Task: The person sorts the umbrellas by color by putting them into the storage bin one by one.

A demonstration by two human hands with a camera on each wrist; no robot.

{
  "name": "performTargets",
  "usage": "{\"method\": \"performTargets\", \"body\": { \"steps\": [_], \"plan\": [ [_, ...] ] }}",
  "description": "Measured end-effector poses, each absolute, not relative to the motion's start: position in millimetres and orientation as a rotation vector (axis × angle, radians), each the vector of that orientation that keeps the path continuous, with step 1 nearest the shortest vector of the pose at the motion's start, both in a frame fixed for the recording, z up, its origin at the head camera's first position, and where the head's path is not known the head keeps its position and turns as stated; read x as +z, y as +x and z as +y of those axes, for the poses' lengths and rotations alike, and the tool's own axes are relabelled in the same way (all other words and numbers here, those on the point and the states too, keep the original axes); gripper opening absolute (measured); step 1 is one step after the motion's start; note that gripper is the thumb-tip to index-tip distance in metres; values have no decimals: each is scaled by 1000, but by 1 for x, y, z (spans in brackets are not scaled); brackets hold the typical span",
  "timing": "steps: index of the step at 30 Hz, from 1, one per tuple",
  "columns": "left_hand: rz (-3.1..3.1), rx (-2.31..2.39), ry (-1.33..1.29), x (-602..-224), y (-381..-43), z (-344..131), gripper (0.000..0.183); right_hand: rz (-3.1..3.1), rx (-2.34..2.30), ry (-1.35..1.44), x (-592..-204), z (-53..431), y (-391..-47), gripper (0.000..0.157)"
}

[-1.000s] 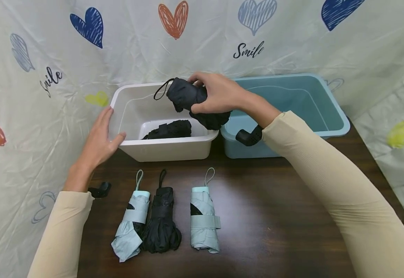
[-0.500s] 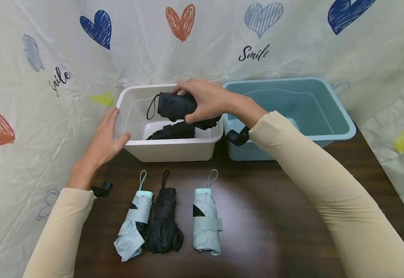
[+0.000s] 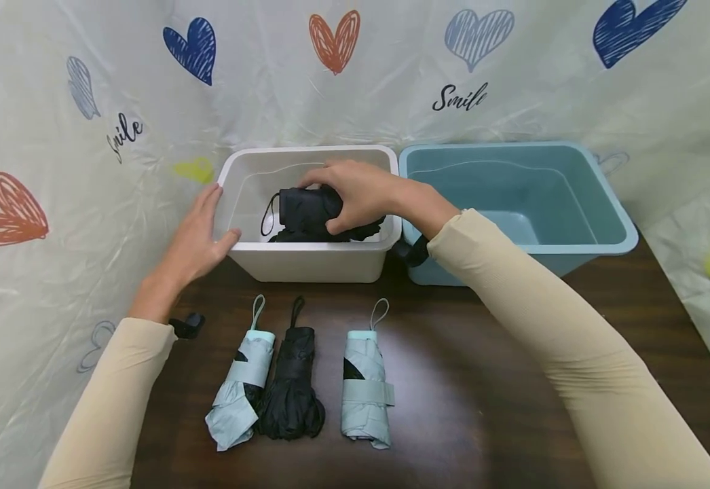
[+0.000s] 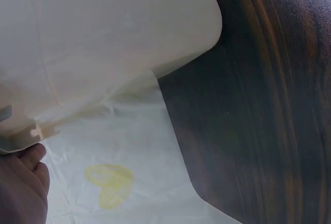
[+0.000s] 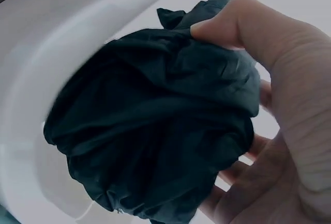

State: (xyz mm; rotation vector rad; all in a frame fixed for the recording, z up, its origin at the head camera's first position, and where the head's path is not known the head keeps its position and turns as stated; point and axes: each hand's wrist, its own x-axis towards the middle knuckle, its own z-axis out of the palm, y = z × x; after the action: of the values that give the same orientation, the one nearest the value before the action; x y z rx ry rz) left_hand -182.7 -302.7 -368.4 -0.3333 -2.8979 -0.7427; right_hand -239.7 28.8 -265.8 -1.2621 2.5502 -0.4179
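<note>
My right hand (image 3: 364, 193) grips a black folding umbrella (image 3: 306, 209) inside the white bin (image 3: 306, 266), its wrist loop (image 3: 267, 216) pointing left. In the right wrist view, thumb and fingers wrap round the umbrella's bunched black fabric (image 5: 150, 125). Another black umbrella lies in the bin, mostly hidden beneath the held one and behind the front wall. My left hand (image 3: 193, 241) rests at the bin's left front corner, fingers extended along the end and thumb at the front rim. The left wrist view has its fingertips (image 4: 35, 157) right at the rim.
On the dark wooden table (image 3: 453, 380) lie a light blue umbrella (image 3: 241, 390), a black umbrella (image 3: 292, 387) beside it, and a pale green umbrella (image 3: 366, 390) to their right. A blue bin (image 3: 587, 250) stands right of the white one. A heart-printed cloth (image 3: 391, 75) hangs behind.
My right hand has carried the black umbrella left and down into the white bin, over the one lying there. My left hand stays at the bin's corner.
</note>
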Motion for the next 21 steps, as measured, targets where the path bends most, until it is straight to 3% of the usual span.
{"method": "performTargets", "body": {
  "steps": [7,21],
  "plan": [
    [-2869,-796,-321,-375,-182,-304,87,2551,-565,-1234,-266,40,-239,62],
    [-2876,-768,-349,-375,-186,-302,87,2777,-672,-1013,-271,125,-212,52]
  ]
}}
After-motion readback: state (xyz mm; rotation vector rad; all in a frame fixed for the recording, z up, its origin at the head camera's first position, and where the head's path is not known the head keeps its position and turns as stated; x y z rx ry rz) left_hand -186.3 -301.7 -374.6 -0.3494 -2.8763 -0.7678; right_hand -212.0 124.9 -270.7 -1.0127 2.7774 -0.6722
